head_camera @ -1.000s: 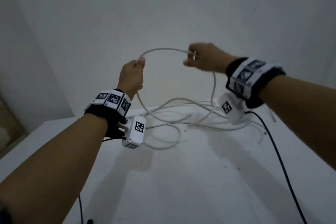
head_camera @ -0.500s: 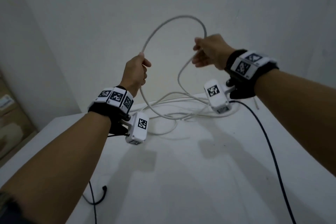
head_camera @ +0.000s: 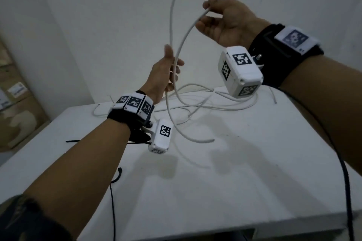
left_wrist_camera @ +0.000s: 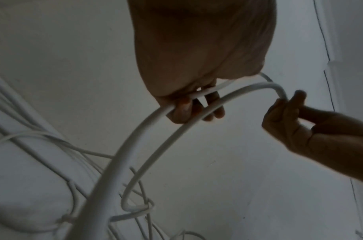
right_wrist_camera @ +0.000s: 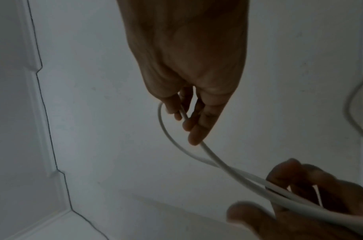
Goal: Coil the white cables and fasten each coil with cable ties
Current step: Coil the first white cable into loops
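Early in the coiling: one loop of white cable (head_camera: 177,4) arches above the left hand (head_camera: 166,76), whose grip curls loosely round two strands, and passes to the right hand (head_camera: 227,23), pinching it between thumb and fingers. Below both grips, more cable lies loose on the worktop (head_camera: 235,172). No coil fastened; no cable ties discernible, far ends indistinct.

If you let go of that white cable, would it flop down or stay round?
Probably it springs a bit: the white cable keeps a smooth arch above the right hand and left hand. It looks light, held by fingertips. The loose end would likely drop onto the table.
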### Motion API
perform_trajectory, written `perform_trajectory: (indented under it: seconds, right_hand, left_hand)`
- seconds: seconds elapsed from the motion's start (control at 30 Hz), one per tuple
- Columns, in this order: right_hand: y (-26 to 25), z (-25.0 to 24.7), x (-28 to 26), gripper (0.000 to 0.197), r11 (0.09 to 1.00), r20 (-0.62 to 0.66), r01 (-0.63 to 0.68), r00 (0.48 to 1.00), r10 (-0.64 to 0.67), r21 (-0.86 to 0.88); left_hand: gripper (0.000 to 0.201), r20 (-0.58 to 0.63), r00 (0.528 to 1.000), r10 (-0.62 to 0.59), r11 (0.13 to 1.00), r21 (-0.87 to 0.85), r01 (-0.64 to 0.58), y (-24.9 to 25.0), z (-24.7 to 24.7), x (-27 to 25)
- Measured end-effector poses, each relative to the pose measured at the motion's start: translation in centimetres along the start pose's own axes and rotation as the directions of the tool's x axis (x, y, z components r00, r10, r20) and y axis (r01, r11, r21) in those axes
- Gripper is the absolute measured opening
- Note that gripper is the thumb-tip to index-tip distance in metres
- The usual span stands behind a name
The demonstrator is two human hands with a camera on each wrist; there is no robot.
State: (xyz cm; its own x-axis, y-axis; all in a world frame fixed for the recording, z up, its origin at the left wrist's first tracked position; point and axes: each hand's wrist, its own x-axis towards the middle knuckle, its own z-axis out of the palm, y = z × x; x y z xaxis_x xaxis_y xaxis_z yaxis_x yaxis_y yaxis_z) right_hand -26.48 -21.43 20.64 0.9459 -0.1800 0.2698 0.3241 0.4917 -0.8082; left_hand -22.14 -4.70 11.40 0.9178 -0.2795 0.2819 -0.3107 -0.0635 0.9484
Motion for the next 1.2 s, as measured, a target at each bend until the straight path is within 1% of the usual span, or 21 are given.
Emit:
perform_trajectory:
  seconds: [0.07,0.17,0.2,0.27,0.33,0.4,0.47,0.5,0.53,0.6,0.67,0.77,0.83,0.9,0.93,0.97,1.0,1.03,1.1,1.13,1.2]
  right_hand:
    - [0.7,-0.5,-0.1,0.020,0.997,-0.080,-0.012,0.997,0.018,0.071]
    - [2.8,-2.7,-0.4,0.024,0.989,-0.149,-0.101,0.982,0.115,0.104]
    - [3.9,-3.5,-0.7,0.023,0.985,-0.133,-0.162,0.977,0.168,0.055]
    - [6.7,-4.9,-2.1,0.025,0.925,-0.054,-0.317,0.948,0.312,-0.211]
    - [9.6,-5.6,-4.1,0.038,0.746,0.045,-0.374,0.879,0.474,-0.551]
    - [12.0,-5.3,-6.4,0.049,0.606,0.152,-0.343,0.772,0.617,-0.717]
    - [13.6,-4.7,-8.5,0.051,0.601,0.273,-0.330,0.665,0.695,-0.728]
    - [14.1,-4.6,-9.3,0.047,0.627,0.318,-0.317,0.650,0.690,-0.712]
    - [14.6,-4.6,-9.9,0.040,0.653,0.350,-0.281,0.663,0.662,-0.703]
    - [15.0,-4.7,-10.7,0.029,0.675,0.374,-0.179,0.718,0.587,-0.716]
    - [15.1,-4.8,-11.2,0.025,0.657,0.359,-0.121,0.757,0.546,-0.744]
    - [15.6,-4.5,-11.9,0.017,0.643,0.349,-0.071,0.791,0.502,-0.763]
    - [16.0,-4.1,-12.3,0.012,0.600,0.335,0.010,0.836,0.434,-0.800]
    - [16.4,-4.0,-12.2,0.016,0.571,0.270,0.051,0.913,0.305,-0.820]
    - [16.5,-4.3,-11.8,0.017,0.614,0.188,0.012,0.957,0.222,-0.789]
    - [16.4,-4.8,-11.2,0.018,0.696,0.077,-0.047,0.986,0.146,-0.717]
    - [16.2,-5.5,-10.4,0.019,0.777,-0.051,-0.097,0.995,0.084,-0.622]
    - [15.7,-6.3,-9.6,0.021,0.841,-0.173,-0.138,0.983,0.054,-0.522]
    - [14.5,-7.8,-8.4,0.022,0.918,-0.321,-0.220,0.941,0.110,-0.331]
    - [14.0,-8.3,-8.1,0.022,0.934,-0.335,-0.260,0.927,0.170,-0.247]
    - [13.2,-9.0,-7.5,0.024,0.944,-0.275,-0.314,0.921,0.276,-0.103]
  left_hand:
    - [0.065,0.083,0.996,-0.023,0.998,-0.050,0.028,0.0,-0.1,-1.0]
    - [0.041,0.164,0.986,-0.020,1.000,-0.008,0.022,-0.2,-0.2,-2.3]
    - [0.038,0.155,0.987,-0.036,0.999,-0.027,0.040,-0.3,-0.2,-2.7]
    - [0.037,0.091,0.994,-0.065,0.995,-0.075,0.072,-0.7,-0.2,-3.1]
    - [0.038,0.022,0.995,-0.093,0.990,-0.108,0.095,-1.1,0.0,-3.5]
    - [0.037,-0.043,0.990,-0.134,0.981,-0.148,0.126,-1.4,0.0,-3.7]
    - [0.036,-0.090,0.982,-0.167,0.975,-0.161,0.151,-1.7,-0.4,-3.8]
    - [0.035,-0.101,0.979,-0.180,0.974,-0.156,0.163,-1.8,-0.6,-3.8]
    - [0.034,-0.104,0.976,-0.190,0.974,-0.148,0.173,-2.0,-0.9,-3.9]
    - [0.031,-0.097,0.974,-0.205,0.974,-0.117,0.193,-2.5,-1.3,-4.4]
    - [0.030,-0.094,0.973,-0.213,0.975,-0.088,0.205,-3.1,-1.6,-4.9]
    - [0.033,-0.114,0.973,-0.202,0.979,-0.031,0.200,-3.8,-1.6,-5.7]
    - [0.033,-0.135,0.969,-0.207,0.978,-0.001,0.209,-4.1,-1.7,-6.0]
    - [0.038,-0.162,0.958,-0.236,0.971,0.009,0.240,-4.3,-2.0,-6.1]
    - [0.040,-0.169,0.953,-0.253,0.966,0.016,0.259,-4.4,-2.3,-6.1]
    - [0.039,-0.173,0.947,-0.269,0.961,0.020,0.277,-4.6,-2.6,-6.1]
    - [0.036,-0.180,0.942,-0.283,0.956,0.021,0.292,-4.8,-2.9,-6.1]
    - [0.033,-0.188,0.936,-0.297,0.952,0.022,0.306,-5.0,-3.2,-6.1]
    - [0.028,-0.198,0.927,-0.318,0.939,0.066,0.336,-5.6,-3.8,-6.2]
    - [0.027,-0.205,0.923,-0.324,0.929,0.116,0.352,-6.0,-4.1,-6.3]
    - [0.024,-0.235,0.922,-0.308,0.900,0.242,0.363,-6.6,-4.5,-6.3]
